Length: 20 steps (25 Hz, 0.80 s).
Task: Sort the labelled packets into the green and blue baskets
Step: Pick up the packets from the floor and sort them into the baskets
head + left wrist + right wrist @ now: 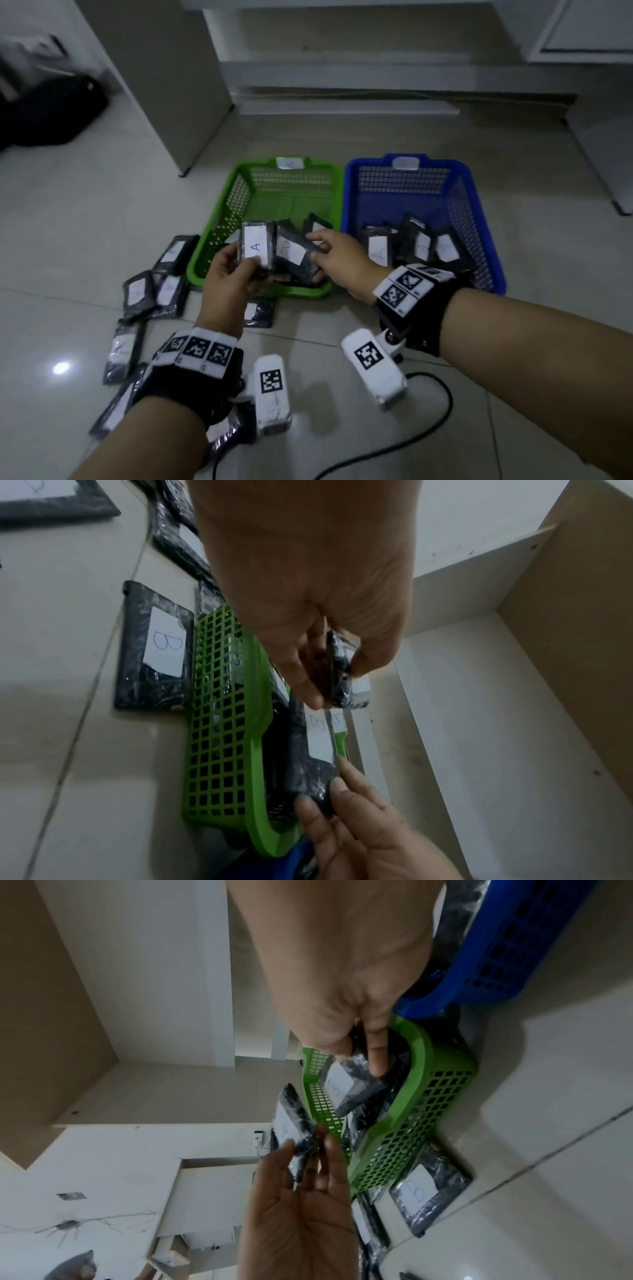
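So I'm mid-sort here, both hands busy over the green basket [219, 233]. My left hand [227, 274] has fingers and thumb curled round a packet marked A [257, 248], held up so the label faces me. My right hand [337, 260] is pinching a second packet [294, 257] by its edge, right beside the first one and just above the basket's near end. Its label looks like a B from the left wrist view, though the writing's a bit smeared, so I won't swear to it.

The green basket already has a few packets in it, and the blue basket [486, 246] next to it holds several too. A bunch of unsorted packets [150, 291] lie on the floor [68, 205] to the left.

I can't read the tags on the baskets, so I can't say which letter goes where. Next move as I see it: separate the two packets, then drop each into its matching basket without mixing them up.
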{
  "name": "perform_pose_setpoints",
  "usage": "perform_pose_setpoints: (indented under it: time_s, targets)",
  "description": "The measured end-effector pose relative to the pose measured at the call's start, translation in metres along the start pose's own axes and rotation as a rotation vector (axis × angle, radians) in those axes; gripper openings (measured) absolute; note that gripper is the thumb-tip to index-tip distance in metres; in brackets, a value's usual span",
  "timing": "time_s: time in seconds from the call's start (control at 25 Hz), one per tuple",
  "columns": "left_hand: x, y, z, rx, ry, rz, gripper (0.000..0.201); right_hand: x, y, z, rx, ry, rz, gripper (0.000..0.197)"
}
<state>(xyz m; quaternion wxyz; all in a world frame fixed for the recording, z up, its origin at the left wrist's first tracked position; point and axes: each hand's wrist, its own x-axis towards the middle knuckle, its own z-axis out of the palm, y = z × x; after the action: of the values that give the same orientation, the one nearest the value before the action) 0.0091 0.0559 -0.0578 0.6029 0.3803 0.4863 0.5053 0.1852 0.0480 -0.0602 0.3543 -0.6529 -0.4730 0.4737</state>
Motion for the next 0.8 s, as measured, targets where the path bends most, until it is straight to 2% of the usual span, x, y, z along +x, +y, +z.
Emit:
perform_pose_setpoints:
  time_s: [0.12,0.2,0.32,0.4,0.48,0.56,0.68,0.8]
  targets:
    - [0.000,-0.002,0.005,0.028,-0.003,-0.002,0.036,-0.002,0.008,-0.007,-0.097,0.012,-0.073,0.040]
    - [0.002,-0.008,0.021,0.089,-0.048,0.006,0.037,-0.012,0.019,-0.030,-0.294,0.151,-0.166,0.036]
    - [0.009,-0.024,0.059,0.298,-0.107,0.069,0.037,-0.044,0.049,-0.075,-0.460,0.371,-0.245,0.026]
    - [0.008,-0.038,0.093,0.490,-0.176,0.153,0.038,-0.072,0.079,-0.104,-0.645,0.472,-0.211,0.021]
    - [0.002,-0.051,0.124,0.644,-0.296,0.248,0.036,-0.098,0.106,-0.123,-0.824,0.524,-0.145,0.028]
    - [-0.005,-0.064,0.146,0.767,-0.389,0.325,0.033,-0.118,0.128,-0.135,-0.926,0.506,-0.130,0.043]
    - [-0.008,-0.082,0.164,0.927,-0.500,0.391,0.036,-0.140,0.150,-0.142,-0.937,0.335,-0.083,0.067]
    - [-0.005,-0.094,0.168,1.088,-0.487,0.488,0.042,-0.146,0.157,-0.147,-0.871,0.209,-0.054,0.080]
